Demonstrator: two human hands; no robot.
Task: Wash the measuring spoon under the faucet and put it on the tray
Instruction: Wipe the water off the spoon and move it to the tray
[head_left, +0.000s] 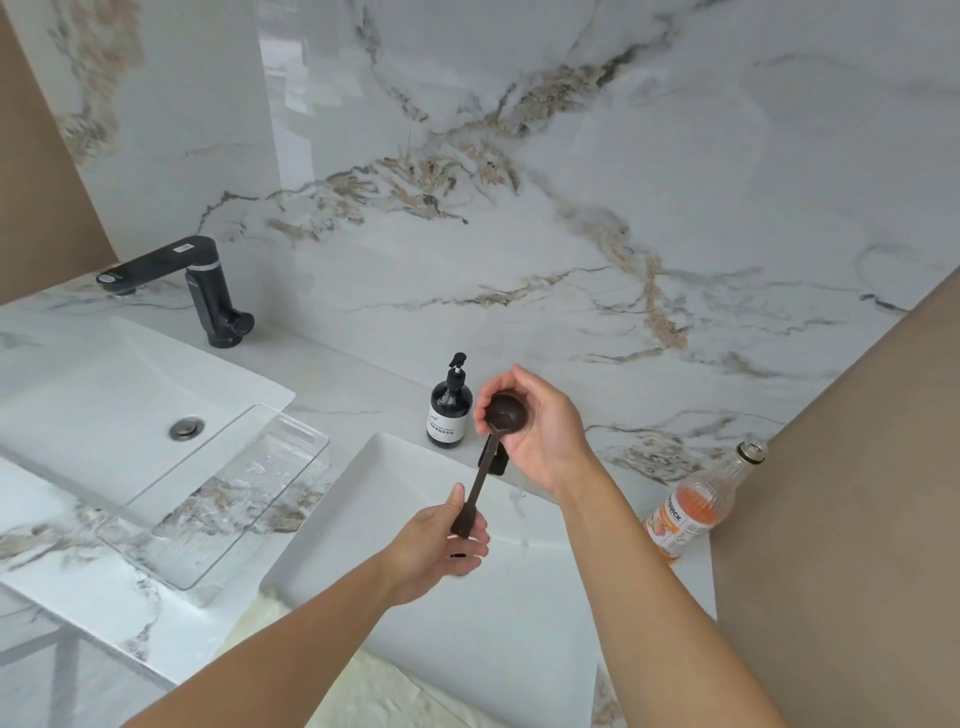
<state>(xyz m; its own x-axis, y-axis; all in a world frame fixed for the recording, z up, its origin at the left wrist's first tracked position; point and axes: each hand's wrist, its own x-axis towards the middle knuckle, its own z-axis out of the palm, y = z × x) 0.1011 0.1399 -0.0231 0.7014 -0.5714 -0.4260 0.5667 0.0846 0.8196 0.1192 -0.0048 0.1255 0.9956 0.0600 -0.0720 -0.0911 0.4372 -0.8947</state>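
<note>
A dark brown measuring spoon (485, 470) is held above the right white sink (395, 499). My left hand (441, 545) grips the end of its handle. My right hand (540, 426) cups the round bowl of the spoon, with the thumb over its rim. A second dark faucet is mostly hidden behind the spoon and my right hand. The clear tray (218, 493) lies on the marble counter between the two sinks, left of my hands. The black faucet (192, 280) stands far left behind the left sink; no water is visible.
A dark pump soap bottle (449, 410) stands just behind the right sink. A glass bottle with orange liquid (696, 504) leans at the right by a beige wall. The left sink (104, 395) has a metal drain (186, 427). Marble wall behind.
</note>
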